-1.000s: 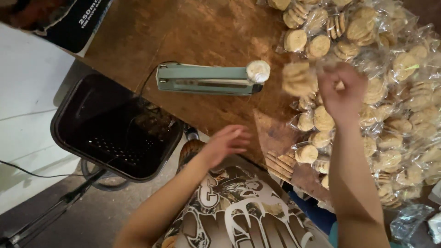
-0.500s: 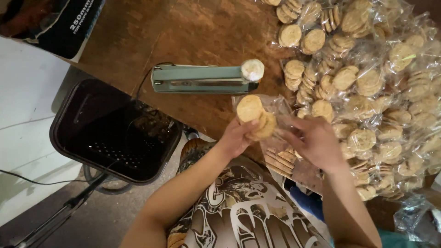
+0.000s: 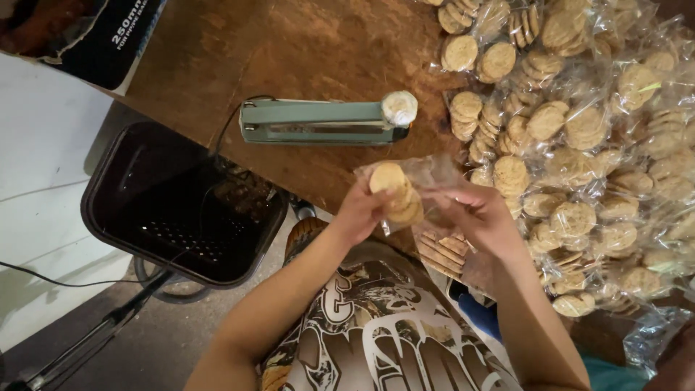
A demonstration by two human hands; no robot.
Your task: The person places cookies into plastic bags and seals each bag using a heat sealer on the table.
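Note:
My left hand (image 3: 360, 212) grips a short stack of round cookies inside a clear plastic bag (image 3: 405, 190), held just off the edge of the wooden table (image 3: 289, 51). My right hand (image 3: 478, 216) pinches the bag's loose open end on the right. A green heat sealer (image 3: 318, 122) with a round white knob lies on the table just beyond the bag, its arm down. Another bagged row of cookies (image 3: 441, 252) lies under my right wrist.
A large heap of bagged cookies (image 3: 594, 137) covers the right half of the table. A black plastic crate (image 3: 181, 206) stands on the floor at the left, with a cable and a dark box (image 3: 79, 36) at the table's far left corner.
My right hand came back from the heap with a bag of cookies. My left hand rose from my lap and both hands now hold the bag near the sealer.

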